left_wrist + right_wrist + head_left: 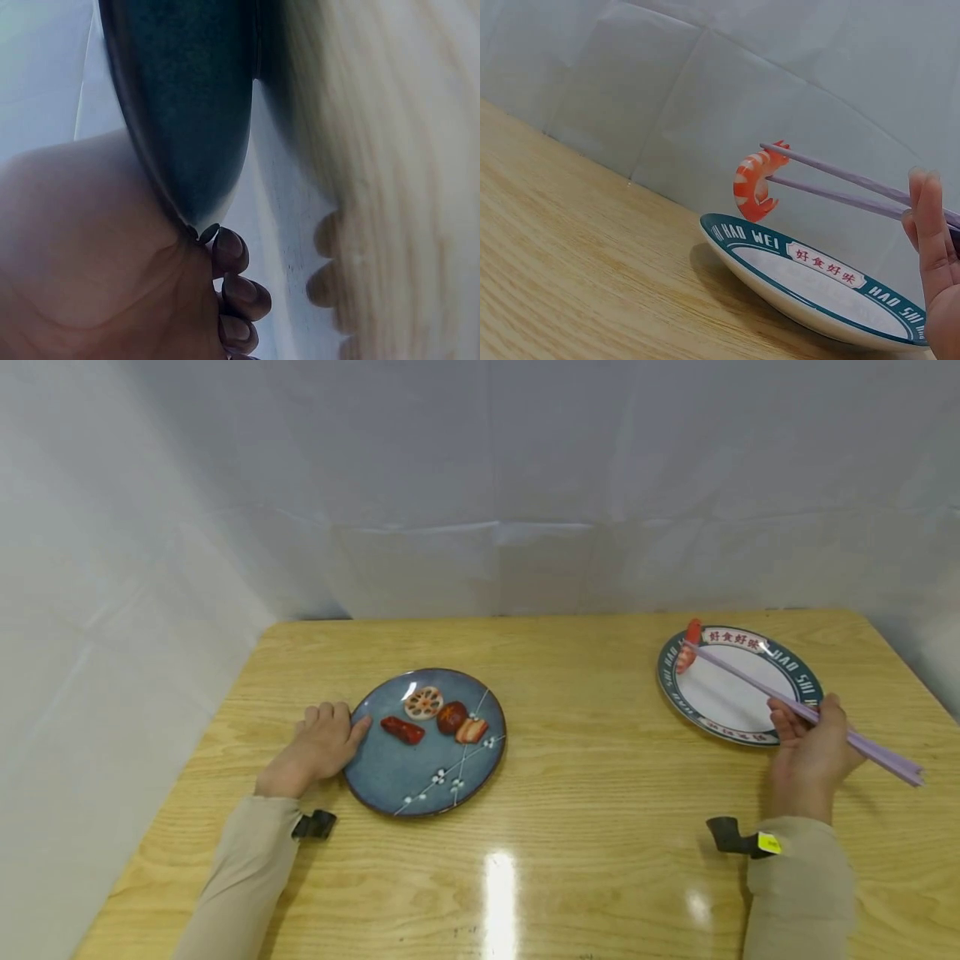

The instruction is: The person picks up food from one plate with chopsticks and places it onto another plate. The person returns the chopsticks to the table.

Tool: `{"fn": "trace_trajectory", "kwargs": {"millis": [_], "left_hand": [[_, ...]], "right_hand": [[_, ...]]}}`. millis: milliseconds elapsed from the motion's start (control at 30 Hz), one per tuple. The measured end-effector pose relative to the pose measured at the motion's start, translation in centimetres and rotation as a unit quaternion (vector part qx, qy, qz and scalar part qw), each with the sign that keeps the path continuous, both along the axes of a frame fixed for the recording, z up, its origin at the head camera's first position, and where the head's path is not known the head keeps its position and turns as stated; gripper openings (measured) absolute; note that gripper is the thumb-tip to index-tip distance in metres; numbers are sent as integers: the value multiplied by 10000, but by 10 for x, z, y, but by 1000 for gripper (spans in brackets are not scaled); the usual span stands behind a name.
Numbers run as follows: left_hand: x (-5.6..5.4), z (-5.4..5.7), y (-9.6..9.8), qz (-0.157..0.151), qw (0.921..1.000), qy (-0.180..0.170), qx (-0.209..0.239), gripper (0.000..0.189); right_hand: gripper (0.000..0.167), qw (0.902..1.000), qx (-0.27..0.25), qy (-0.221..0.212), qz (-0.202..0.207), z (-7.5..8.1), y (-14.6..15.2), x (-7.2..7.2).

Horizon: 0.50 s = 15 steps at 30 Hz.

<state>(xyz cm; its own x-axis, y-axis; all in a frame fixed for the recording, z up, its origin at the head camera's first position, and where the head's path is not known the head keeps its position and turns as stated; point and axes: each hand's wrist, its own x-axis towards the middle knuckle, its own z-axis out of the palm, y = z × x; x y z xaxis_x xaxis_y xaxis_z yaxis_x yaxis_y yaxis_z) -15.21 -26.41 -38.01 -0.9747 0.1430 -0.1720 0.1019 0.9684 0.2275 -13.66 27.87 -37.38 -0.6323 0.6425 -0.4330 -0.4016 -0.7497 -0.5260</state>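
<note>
My right hand (813, 752) holds a pair of light purple chopsticks (885, 756). Between their tips is an orange-and-white striped shrimp (748, 187), which the right wrist view shows raised above the far rim of a white plate (761, 274) with a green lettered border. On the left, my left hand (318, 750) grips the edge of a blue plate (375, 777), thumb over the rim and fingertips at its outer edge. A lotus root slice (423, 702), a dark red strip of food (402, 730), a round brown piece (452, 717) and a layered meat slice (471, 731) lie on the blue plate.
Both plates are on a wooden table (577, 793), one at the left and one at the far right. A pale sheet (525, 468) hangs behind the table and down its left side. Black straps with mounts (313, 824) sit on both wrists.
</note>
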Motion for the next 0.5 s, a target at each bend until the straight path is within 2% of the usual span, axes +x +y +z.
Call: {"fn": "trace_trajectory", "kwargs": {"millis": [500], "left_hand": [[0,-2,0,-37,9999,97,18,43]], "right_hand": [[21,9986,219,171,447,2,-10,-3]]}}
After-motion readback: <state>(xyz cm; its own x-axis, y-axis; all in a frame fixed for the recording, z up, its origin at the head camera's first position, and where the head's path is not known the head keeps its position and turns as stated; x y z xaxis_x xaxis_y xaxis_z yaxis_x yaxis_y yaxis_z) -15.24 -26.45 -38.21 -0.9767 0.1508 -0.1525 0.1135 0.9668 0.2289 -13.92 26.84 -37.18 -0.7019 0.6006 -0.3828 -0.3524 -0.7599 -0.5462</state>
